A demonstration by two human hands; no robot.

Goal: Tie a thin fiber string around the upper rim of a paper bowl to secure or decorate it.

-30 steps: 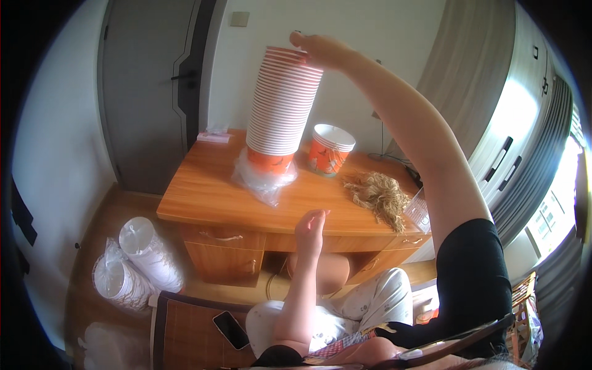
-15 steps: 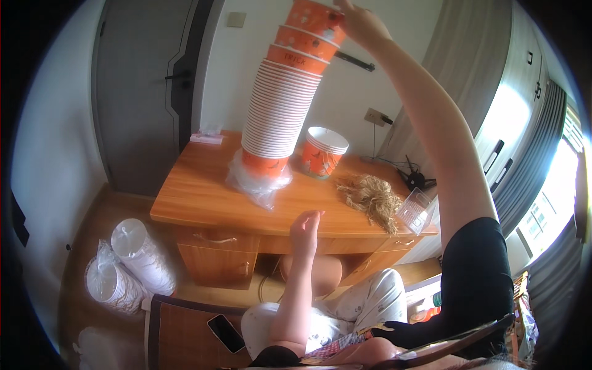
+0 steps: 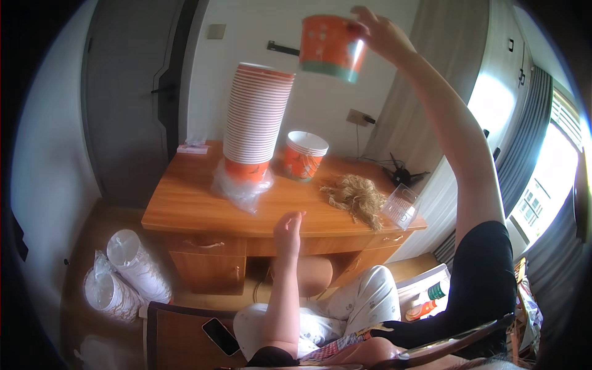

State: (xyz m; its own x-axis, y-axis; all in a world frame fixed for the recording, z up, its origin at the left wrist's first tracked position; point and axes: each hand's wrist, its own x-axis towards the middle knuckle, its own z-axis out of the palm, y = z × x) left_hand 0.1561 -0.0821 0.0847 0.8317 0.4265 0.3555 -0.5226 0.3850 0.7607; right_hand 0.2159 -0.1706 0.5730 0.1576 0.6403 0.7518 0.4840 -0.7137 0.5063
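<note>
My right hand [image 3: 379, 34], raised high, pinches the rim of an orange paper bucket [image 3: 330, 49] with a green band at its base. That bucket is in the air, apart from the tall stack of nested paper buckets [image 3: 258, 117] on the desk. Crumpled clear plastic wrap [image 3: 243, 191] lies around the foot of the stack. To its right stands a short stack of similar orange buckets [image 3: 303, 161] with white insides. My left hand [image 3: 287, 234] is held near the desk's front edge, empty, its fingers loosely stretched and partly hidden.
On the wooden desk [image 3: 185, 209] lie tan raffia-like strands [image 3: 357, 200], a clear plastic tray [image 3: 402, 206] and a black stand-like object [image 3: 404, 174]. Plastic-wrapped white stacks [image 3: 139, 265] stand on the floor at left. A phone [image 3: 220, 337] rests beside my leg.
My right hand has lifted the orange bucket off the top of the tall stack and moved it right. The stack is shorter and straighter. My left hand stays near the desk edge.
</note>
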